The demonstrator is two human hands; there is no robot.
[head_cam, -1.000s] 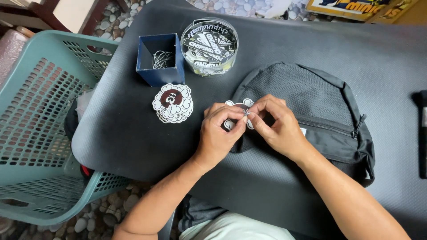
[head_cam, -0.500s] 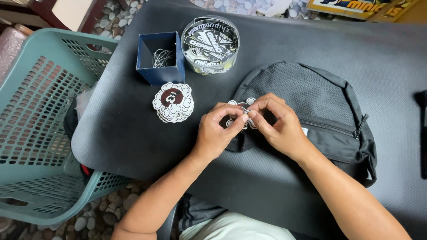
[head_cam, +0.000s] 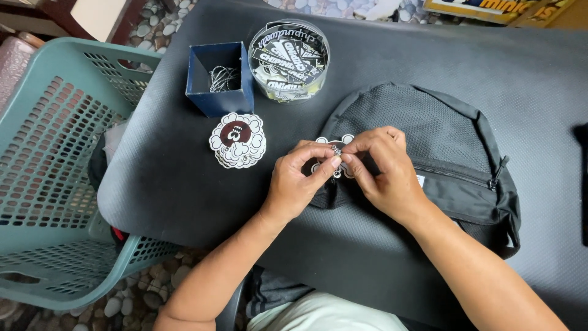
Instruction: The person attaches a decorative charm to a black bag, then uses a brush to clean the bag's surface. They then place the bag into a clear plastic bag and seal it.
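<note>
Head view: left hand (head_cam: pixel 294 184) and right hand (head_cam: pixel 383 168) pinched together on cloud-shaped keychain charm (head_cam: pixel 334 160), fingertips meeting over black backpack (head_cam: pixel 429 159), equally near.

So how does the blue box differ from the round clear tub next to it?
The blue box is square, opaque and dark blue; the round clear tub is see-through, so its contents show through the wall. The box holds a small tangle of thin metal chain, while the tub is packed with black-and-white printed tags. The tub looks wider than the box. Both stand upright, open-topped, side by side on the dark table.
</note>
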